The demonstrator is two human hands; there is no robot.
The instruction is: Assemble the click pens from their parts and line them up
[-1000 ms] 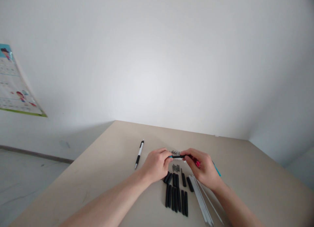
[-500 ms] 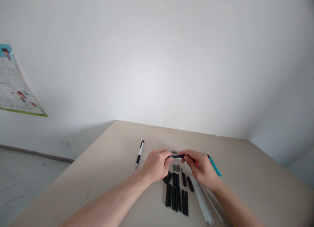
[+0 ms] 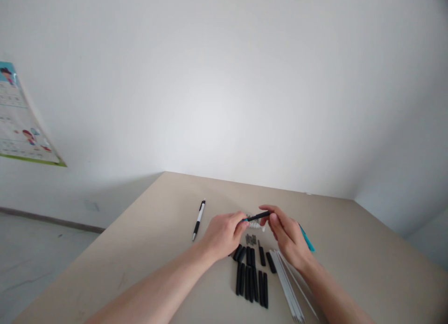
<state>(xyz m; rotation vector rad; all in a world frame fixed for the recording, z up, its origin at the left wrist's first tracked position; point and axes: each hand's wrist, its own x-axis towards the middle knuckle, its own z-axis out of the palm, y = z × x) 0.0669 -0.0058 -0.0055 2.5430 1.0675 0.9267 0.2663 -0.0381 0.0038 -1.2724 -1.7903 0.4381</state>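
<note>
Inside the beige tabletop's (image 3: 224, 196) far edge, the left hand (image 3: 224, 235) and right hand (image 3: 289, 235) are pinching a thin black-and-teal plastic pen (image 3: 258, 216), probably keeping it steady.

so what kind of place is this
Probably a plain room in a home or a small classroom, hard to say which. A beige table stands by a bare white wall, and a poster with cartoon children hangs to the left.
</note>
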